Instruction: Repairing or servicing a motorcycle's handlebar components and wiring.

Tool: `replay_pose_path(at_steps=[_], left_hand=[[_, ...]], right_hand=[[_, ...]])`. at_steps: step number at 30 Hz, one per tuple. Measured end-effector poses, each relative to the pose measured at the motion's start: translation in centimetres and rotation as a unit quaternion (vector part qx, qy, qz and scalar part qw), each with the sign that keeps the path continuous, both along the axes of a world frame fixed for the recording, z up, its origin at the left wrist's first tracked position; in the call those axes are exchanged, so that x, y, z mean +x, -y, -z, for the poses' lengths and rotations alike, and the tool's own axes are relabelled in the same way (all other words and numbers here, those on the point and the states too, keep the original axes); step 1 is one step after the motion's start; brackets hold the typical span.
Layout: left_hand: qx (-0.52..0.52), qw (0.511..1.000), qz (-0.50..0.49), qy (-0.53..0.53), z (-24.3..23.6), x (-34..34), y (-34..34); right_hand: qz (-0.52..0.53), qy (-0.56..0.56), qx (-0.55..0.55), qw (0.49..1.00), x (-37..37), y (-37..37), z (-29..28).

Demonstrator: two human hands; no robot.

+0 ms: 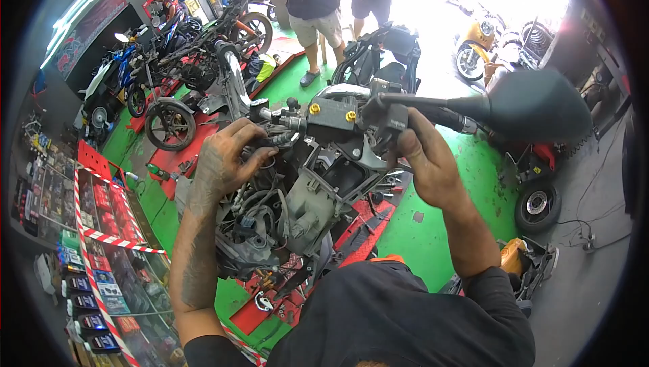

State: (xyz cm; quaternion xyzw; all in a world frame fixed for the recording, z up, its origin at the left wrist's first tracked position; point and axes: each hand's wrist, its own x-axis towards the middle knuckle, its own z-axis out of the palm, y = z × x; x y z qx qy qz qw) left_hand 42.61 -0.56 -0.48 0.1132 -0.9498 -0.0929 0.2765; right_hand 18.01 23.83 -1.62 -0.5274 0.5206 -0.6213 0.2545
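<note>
A partly stripped motorcycle stands in front of me, its bare frame and loose wiring [253,208] showing. My left hand [231,155] pinches a dark hose fitting [284,139] below the metal end of a black rectangular fluid reservoir [331,118] with two gold bolts. The fingertips partly hide that fitting. On the other side, my right hand [433,164] is closed around a black handlebar switch housing [391,126], thumb toward me. A black mirror [534,105] extends to the right from a stem above this hand. A grey plastic box-like part [311,208] sits between my hands, lower down.
Red lift platform [362,228] and scattered parts lie under the motorcycle. Left stands a glass display case [111,265] with red-white tape. Two people [307,9] stand beyond; another motorcycle [196,73] is at the far left. A loose tyre [537,205] lies right.
</note>
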Motion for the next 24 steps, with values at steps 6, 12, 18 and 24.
replay_pose_path(at_steps=[6,12,18,24], left_hand=[[0.052,0.996,0.035,-0.062,-1.1,-1.5,-0.5],[0.050,0.996,-0.059,-0.050,-4.7,-4.3,-3.8],[-0.116,0.990,-0.085,-0.007,-5.8,-6.0,-5.2],[-0.139,0.979,-0.152,0.008,-5.3,-7.7,-5.8]], right_hand=[[0.018,0.022,0.038,0.999,0.1,1.5,-2.5],[0.034,-0.026,0.073,0.996,-0.5,2.6,-6.2],[0.042,-0.038,0.132,0.990,-1.2,4.4,-9.1],[-0.003,-0.059,0.181,0.982,-2.9,6.3,-11.8]])
